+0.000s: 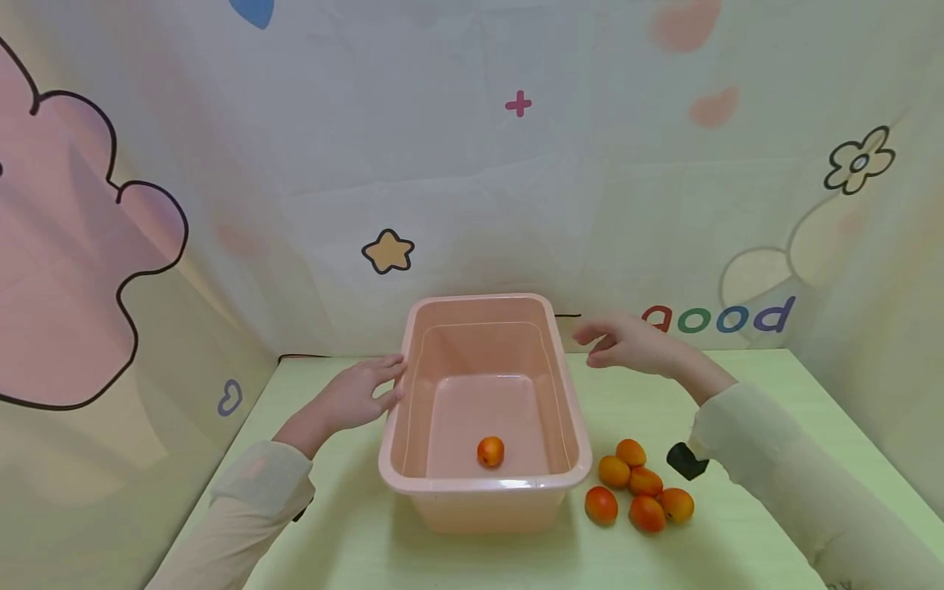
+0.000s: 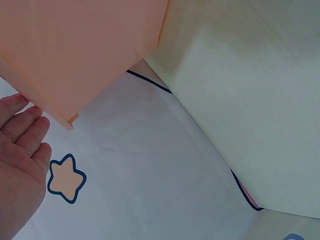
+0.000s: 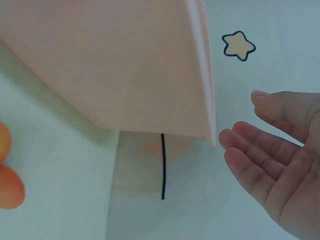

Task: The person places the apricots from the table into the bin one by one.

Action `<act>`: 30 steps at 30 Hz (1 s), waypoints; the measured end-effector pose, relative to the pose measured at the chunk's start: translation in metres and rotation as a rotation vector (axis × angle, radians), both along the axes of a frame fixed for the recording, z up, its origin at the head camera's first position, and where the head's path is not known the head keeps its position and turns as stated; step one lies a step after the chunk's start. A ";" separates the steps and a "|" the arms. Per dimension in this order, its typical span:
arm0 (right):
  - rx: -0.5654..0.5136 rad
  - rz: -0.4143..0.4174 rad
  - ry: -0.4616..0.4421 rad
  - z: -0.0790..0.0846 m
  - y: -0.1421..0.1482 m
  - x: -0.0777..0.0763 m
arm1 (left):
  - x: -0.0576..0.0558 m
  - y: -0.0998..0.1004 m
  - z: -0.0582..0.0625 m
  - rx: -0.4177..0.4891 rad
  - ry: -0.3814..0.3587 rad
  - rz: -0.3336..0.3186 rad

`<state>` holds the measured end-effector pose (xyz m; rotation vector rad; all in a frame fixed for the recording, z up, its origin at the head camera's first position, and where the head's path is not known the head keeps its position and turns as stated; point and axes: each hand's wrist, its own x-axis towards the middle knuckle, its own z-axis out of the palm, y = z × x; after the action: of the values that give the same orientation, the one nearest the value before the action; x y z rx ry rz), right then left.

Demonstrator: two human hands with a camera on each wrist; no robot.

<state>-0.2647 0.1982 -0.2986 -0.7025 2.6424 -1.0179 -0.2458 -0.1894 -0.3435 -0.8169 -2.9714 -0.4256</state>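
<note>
A deep pink plastic basin (image 1: pixel 483 508) stands on the pale green table, with one orange-red fruit (image 1: pixel 490 451) lying inside on its floor. My left hand (image 1: pixel 363 395) is at the basin's left rim, its fingertips right against the edge; the left wrist view shows those fingers (image 2: pixel 31 129) extended beside the rim. To the right of the basin my right hand (image 1: pixel 627 342) hovers in the air near the far right rim, apart from it. Its fingers are loosely bent and hold nothing, as the right wrist view also shows.
Several orange-red fruits (image 1: pixel 646 482) lie grouped on the table (image 1: pixel 332 541), close to the basin's near right corner. A light patterned cloth (image 1: pixel 472 197) with a star, flower and lettering hangs behind the table and along its sides.
</note>
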 end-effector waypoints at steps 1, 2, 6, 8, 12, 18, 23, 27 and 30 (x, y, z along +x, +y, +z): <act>-0.003 -0.003 -0.008 -0.003 0.004 0.001 | 0.000 0.000 0.000 0.000 0.001 -0.003; -0.003 -0.008 -0.013 -0.006 0.007 0.001 | 0.000 0.000 0.000 0.004 0.000 -0.005; 0.010 -0.037 -0.041 -0.019 0.019 0.002 | 0.001 0.000 0.000 0.017 -0.009 -0.021; 0.012 -0.045 -0.044 -0.027 0.024 0.003 | 0.000 0.000 0.000 0.025 -0.012 -0.024; 0.000 -0.056 -0.078 -0.041 0.033 0.004 | -0.003 0.000 -0.001 0.041 -0.020 -0.024; 0.005 -0.078 -0.160 -0.068 0.042 0.006 | -0.005 0.001 0.000 0.049 -0.019 -0.049; 0.000 -0.102 -0.206 -0.091 0.046 0.008 | -0.006 0.001 0.000 0.045 -0.031 -0.046; -0.003 -0.115 -0.228 -0.106 0.049 0.012 | -0.006 0.001 0.001 0.045 -0.048 -0.035; 0.004 -0.127 -0.246 -0.117 0.052 0.012 | -0.006 0.001 0.001 0.049 -0.047 -0.036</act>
<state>-0.2522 0.2500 -0.4152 -0.3841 2.4977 -1.0573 -0.2520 -0.1882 -0.3424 -0.8687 -2.9796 -0.5238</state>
